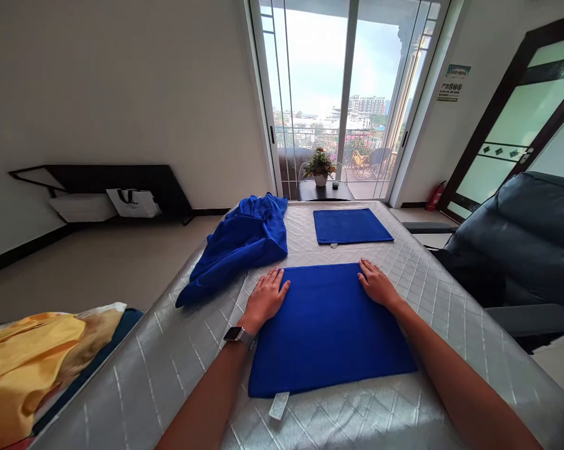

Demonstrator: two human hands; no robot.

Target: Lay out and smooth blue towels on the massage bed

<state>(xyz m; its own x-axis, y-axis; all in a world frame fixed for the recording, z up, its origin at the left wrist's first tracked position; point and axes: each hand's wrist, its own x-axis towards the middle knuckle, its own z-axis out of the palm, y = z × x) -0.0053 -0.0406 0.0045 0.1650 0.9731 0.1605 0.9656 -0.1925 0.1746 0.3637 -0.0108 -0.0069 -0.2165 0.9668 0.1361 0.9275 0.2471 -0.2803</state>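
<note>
Left hand [266,300] and right hand [378,285] lie open, apart, on a folded blue towel [326,337]; a crumpled towel [237,247] sits at eleven o'clock.

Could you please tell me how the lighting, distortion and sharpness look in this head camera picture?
In the head view, the glass door glows brightly, its sky partly washed out; wide-angle distortion tilts the walls and stretches the quilted cover; the left hand and right hand on the blue towel look sharp, without visible blur.
</note>
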